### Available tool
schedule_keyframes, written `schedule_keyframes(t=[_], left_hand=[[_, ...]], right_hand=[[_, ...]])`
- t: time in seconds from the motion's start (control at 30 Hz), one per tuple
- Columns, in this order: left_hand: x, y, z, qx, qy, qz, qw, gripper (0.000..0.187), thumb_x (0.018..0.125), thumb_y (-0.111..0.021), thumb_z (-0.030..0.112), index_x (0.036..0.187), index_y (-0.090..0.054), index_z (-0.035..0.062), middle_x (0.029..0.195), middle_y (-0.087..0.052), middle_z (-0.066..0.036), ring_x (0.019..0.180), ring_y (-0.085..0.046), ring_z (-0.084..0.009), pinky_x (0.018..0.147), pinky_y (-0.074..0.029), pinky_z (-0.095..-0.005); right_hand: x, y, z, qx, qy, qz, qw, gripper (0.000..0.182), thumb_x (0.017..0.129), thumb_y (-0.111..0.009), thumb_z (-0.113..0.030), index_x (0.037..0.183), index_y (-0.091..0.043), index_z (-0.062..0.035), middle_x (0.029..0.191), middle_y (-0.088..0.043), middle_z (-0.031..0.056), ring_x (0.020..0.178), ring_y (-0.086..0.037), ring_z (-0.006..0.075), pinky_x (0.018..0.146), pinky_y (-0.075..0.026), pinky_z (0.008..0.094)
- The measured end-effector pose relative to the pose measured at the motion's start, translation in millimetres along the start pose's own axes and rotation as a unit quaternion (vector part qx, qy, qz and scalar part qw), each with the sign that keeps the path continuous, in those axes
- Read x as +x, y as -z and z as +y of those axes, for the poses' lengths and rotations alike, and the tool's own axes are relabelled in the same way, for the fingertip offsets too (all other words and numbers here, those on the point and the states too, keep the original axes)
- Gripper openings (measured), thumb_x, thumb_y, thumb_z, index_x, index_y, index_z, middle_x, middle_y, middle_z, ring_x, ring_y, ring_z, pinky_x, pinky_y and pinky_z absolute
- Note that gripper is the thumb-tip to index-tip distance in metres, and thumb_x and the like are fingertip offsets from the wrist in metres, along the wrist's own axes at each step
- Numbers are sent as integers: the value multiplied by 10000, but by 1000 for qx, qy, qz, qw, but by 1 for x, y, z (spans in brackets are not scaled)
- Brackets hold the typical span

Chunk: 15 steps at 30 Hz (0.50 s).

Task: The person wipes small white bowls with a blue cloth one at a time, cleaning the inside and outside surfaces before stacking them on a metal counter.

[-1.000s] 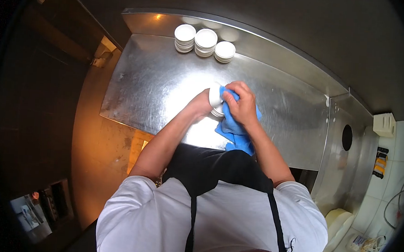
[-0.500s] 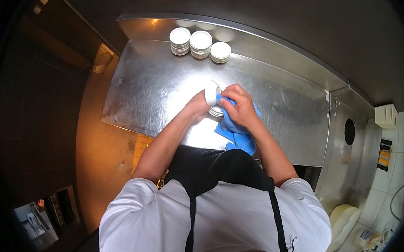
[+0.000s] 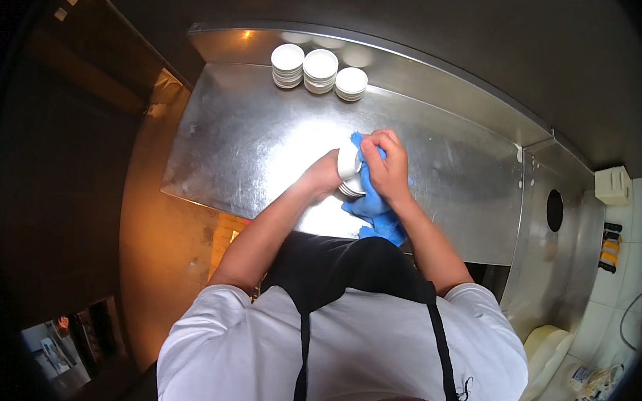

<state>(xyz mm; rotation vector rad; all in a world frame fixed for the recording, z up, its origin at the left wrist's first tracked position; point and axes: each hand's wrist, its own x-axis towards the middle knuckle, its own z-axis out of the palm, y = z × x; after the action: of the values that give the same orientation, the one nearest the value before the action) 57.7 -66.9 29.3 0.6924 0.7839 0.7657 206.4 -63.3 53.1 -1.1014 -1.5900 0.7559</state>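
Observation:
My left hand (image 3: 324, 174) is closed on a small white dish (image 3: 348, 163), which is tilted on its side with its inner face toward the right. In my right hand (image 3: 387, 166) is a bunched blue cloth (image 3: 370, 200), its upper part pressed close to the dish's rim. The cloth's lower end hangs to the counter near the apron. Under the held dish, a short stack of white dishes (image 3: 351, 187) stands partly hidden by the cloth and my hands.
Three stacks of white dishes (image 3: 320, 66) line the back of the steel counter (image 3: 453, 171), near its raised rear edge. A round dark hole (image 3: 555, 210) is in the steel surface at the right. A white box (image 3: 613, 186) is beyond it.
Both hands have shifted slightly right with the dish and cloth. My right hand has turned more upright, and a tip of cloth now sticks up above the dish.

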Motion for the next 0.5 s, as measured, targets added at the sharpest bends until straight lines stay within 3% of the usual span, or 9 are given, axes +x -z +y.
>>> schedule_keyframes(t=[0.13, 0.27, 0.37, 0.47, 0.5], left_hand=[[-3, 4, 0, 115, -21, -42, 992, 264, 925, -637, 163, 1153, -613, 34, 1058, -658, -78, 887, -665, -151, 718, -567, -293], [-1, -5, 1, 150, -9, -25, 988, 223, 931, -611, 118, 1122, -667, 18, 1007, -690, -78, 875, -661, -140, 765, -554, -303], [2, -7, -3, 89, -14, 55, 994, 205, 972, -544, 154, 1043, -669, 7, 1004, -693, -71, 863, -639, -129, 793, -517, -297], [21, 12, -16, 92, -102, 176, 975, 267, 1001, -506, 225, 1016, -670, 15, 902, -696, -76, 802, -637, -144, 756, -508, -301], [23, 13, -16, 161, -106, 212, 958, 286, 1006, -499, 251, 1016, -669, 21, 865, -690, -78, 785, -635, -149, 749, -504, -304]], right_hand=[[0, 2, -30, -32, 102, -70, 992, 149, 919, -640, -152, 936, -675, -8, 884, -617, 141, 825, -610, 273, 764, -479, 339], [12, 6, 4, -73, -47, -56, 995, 232, 958, -584, -201, 1016, -676, 4, 898, -636, 162, 867, -623, 283, 789, -478, 354], [0, 6, 0, -35, -87, -30, 995, 255, 909, -634, -175, 1083, -665, 10, 1037, -644, 184, 952, -632, 315, 842, -493, 375], [-11, 3, -16, -8, 3, -30, 1000, 408, 894, -653, -197, 1239, -601, 15, 1174, -622, 215, 1070, -612, 353, 929, -479, 395], [-13, -5, -18, -37, 14, -11, 999, 445, 891, -655, -196, 1275, -575, 14, 1206, -608, 221, 1109, -595, 363, 953, -468, 406]])
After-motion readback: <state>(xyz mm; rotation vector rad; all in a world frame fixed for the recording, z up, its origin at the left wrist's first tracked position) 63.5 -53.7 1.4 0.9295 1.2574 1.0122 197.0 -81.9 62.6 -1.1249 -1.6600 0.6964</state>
